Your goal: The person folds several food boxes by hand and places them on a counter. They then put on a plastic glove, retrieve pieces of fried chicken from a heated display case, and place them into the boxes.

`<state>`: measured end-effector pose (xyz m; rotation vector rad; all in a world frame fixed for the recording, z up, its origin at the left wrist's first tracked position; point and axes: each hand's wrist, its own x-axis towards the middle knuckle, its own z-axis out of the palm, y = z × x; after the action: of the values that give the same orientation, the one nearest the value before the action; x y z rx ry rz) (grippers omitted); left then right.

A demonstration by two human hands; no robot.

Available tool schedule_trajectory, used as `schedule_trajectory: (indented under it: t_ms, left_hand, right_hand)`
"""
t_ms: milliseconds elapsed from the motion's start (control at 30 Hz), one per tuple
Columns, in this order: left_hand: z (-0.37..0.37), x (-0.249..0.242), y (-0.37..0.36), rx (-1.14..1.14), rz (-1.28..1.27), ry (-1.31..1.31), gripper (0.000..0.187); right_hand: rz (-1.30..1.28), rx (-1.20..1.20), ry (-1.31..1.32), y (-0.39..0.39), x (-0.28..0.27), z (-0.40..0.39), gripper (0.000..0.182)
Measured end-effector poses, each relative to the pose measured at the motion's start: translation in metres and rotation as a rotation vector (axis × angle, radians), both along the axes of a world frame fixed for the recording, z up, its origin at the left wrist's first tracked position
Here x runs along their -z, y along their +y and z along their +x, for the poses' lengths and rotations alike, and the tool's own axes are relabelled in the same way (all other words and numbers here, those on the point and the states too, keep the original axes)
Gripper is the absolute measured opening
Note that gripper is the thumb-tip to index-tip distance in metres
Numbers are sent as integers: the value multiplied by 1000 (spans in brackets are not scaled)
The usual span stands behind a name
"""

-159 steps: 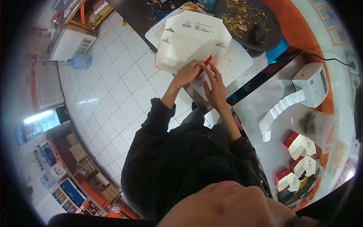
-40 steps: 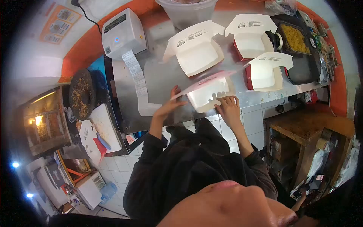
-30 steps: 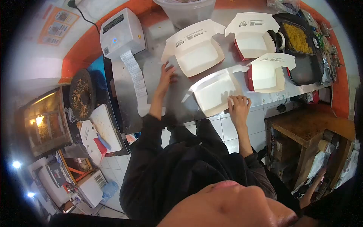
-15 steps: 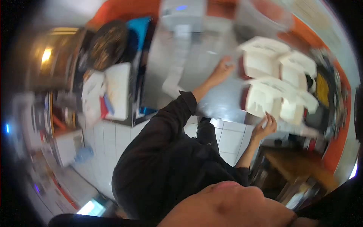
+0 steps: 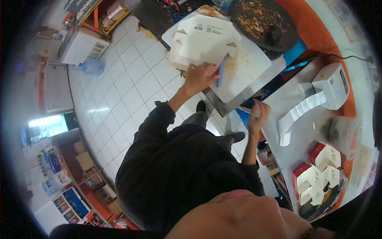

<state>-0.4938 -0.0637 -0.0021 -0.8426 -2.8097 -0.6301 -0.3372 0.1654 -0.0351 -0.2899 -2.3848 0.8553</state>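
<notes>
My left hand (image 5: 199, 77) reaches over the near edge of an open white cardboard food box (image 5: 207, 36) with printing on its lid. Its fingers are bent and apart, right beside a blue-handled utensil (image 5: 221, 72) with a bit of red by the fingertips. The utensil lies on a white cutting board (image 5: 248, 71) strewn with crumbs; its working end is hidden. Over the near edge of the metal counter (image 5: 284, 153), my right hand (image 5: 259, 113) hovers with loosely curled fingers and nothing visible in them.
A dark round pan (image 5: 264, 24) with browned food bits stands behind the board. On the counter are a white printer (image 5: 332, 85) with a long paper strip (image 5: 300, 111), a clear plastic tub (image 5: 344, 133) and several open red-and-white boxes (image 5: 310, 179). A water bottle (image 5: 91, 67) lies on the tiled floor.
The view has swung left, from the counter with open boxes to the cutting board. My left hand has moved to the white box and blue-handled utensil; my right hand has left the open boxes.
</notes>
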Motion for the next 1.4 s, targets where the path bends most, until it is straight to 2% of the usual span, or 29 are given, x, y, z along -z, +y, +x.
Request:
schedule_trajectory:
  t_ms: [67,133,167,233,267,333,400,433,500,533,567,600,633,700,733,767,800,900,967,1000,1033,1067,1100,1167,1200,1267,1300,1367,1400]
  left_hand:
    - [-6,-6,-2,2,-8,12,26]
    - [-2,-35,0,7,76,61,22]
    - [5,-68,-2,26,182,91,20]
    - [19,-124,-12,216,262,65,20]
    - [28,-134,-12,301,380,60,19]
    - [38,-132,-10,494,510,-33,21]
    - [40,-135,2,706,614,-305,18]
    - [42,-113,5,798,616,-325,18]
    - [37,1,5,432,691,-1226,12]
    - [27,74,13,337,677,-1338,12]
    - [32,36,25,424,640,-1364,12]
    - [42,-36,39,674,522,-1321,18]
    - [52,-75,59,936,407,-1265,25]
    - [68,-46,74,1073,173,-1179,30]
    - [82,-32,78,1165,137,-1192,30]
    - [96,-17,78,1243,102,-1207,31]
    - [105,-4,82,1339,58,-1227,31]
    - [105,45,90,1391,-150,-1386,33]
    - [107,69,95,1292,-216,-1539,27]
    - [112,73,92,1272,-237,-1549,26]
    - [130,66,81,1303,-225,-1487,25]
    - [135,67,78,1331,-212,-1422,24]
    - [140,65,75,1378,-182,-1315,24]
    - [150,53,68,1507,-71,-973,22]
    - [154,46,68,1572,31,-744,21]
    - [164,26,73,1610,246,-389,20]
    - [172,8,78,1606,243,-391,20]
    - [189,-35,92,1884,392,-283,20]
    - [185,-32,97,1957,91,-293,29]
  right_hand:
    - [-114,-146,23,-43,-14,-47,15]
    - [-474,-119,-103,-68,-30,-72,27]
    - [-464,-54,-63,-77,-45,-79,27]
    - [-805,-14,235,-86,-87,-78,43]
    - [-771,89,288,-80,-95,-74,43]
    - [-212,152,613,-61,-108,-59,57]
    - [-37,205,588,-43,-127,-24,59]
    - [77,150,532,-38,-136,-6,61]
    - [19,265,608,-29,-150,23,53]
    - [-13,331,380,-24,-155,45,45]
    - [-57,405,156,-25,-161,67,37]
    - [-220,458,185,-26,-152,84,23]
    - [-229,457,192,-27,-145,104,22]
    - [-392,404,164,-48,-113,133,22]
    - [-84,316,129,-58,-107,144,17]
    - [38,337,80,-74,-108,149,16]
    - [-41,407,32,-90,-111,158,18]
    - [-133,818,-171,-103,-87,180,18]
    - [-102,861,-222,-107,-71,180,19]
    - [-239,708,-171,-112,-63,177,19]
    - [-369,547,-101,-134,-66,197,18]
    - [-1033,488,266,-138,-98,195,15]
    - [-1026,491,268,-133,-106,201,15]
    - [-290,458,82,-135,-118,212,12]
    - [-289,457,80,-138,-118,213,12]
    - [-267,997,155,-144,-118,209,25]
    - [-271,994,153,-145,-113,210,25]
    - [-761,869,512,-143,-89,213,41]
    - [-855,854,470,-141,-84,218,46]
